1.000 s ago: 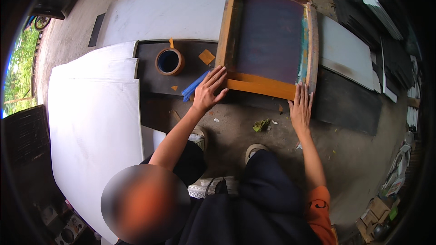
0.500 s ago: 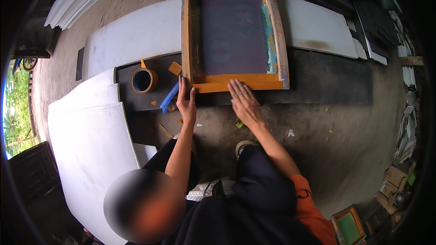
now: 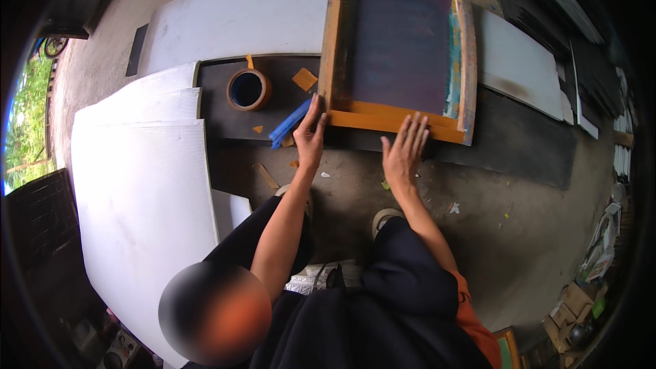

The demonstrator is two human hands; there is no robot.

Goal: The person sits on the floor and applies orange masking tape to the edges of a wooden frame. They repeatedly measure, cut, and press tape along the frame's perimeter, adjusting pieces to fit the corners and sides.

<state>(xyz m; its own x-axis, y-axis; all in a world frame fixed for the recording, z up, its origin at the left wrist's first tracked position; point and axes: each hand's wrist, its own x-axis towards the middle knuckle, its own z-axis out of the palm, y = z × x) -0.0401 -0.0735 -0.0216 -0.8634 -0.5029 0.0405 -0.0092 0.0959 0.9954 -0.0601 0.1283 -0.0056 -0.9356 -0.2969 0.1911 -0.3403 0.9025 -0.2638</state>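
Note:
A wooden screen-printing frame (image 3: 465, 75) with a dark mesh (image 3: 400, 41) lies in front of me, its near rail covered in orange-brown tape (image 3: 369, 117). My left hand (image 3: 311, 138) is at the frame's near left corner, fingers pointing away and thumb apart, touching the side. Flat fingers of my right hand (image 3: 404, 157) rest on the near rail, right of its middle; nothing is gripped in them. Just left of my left hand lies a blue strip-like piece (image 3: 290, 123). Beyond that are an orange-brown scrap (image 3: 305, 79) and a round brown container with dark contents (image 3: 248, 89).
The frame lies across a black board (image 3: 519, 133) and white panels (image 3: 239, 17) on the floor. White corrugated sheets (image 3: 140, 191) are stacked at left. Dark sheets (image 3: 540, 34) stand far right. Boxes (image 3: 568, 311) and clutter line the right side. Small scraps dot the floor.
The whole view has swung, so the frame and boards appear farther right and tilted. My right hand has slid rightward along the near rail. My left hand stays by the corner.

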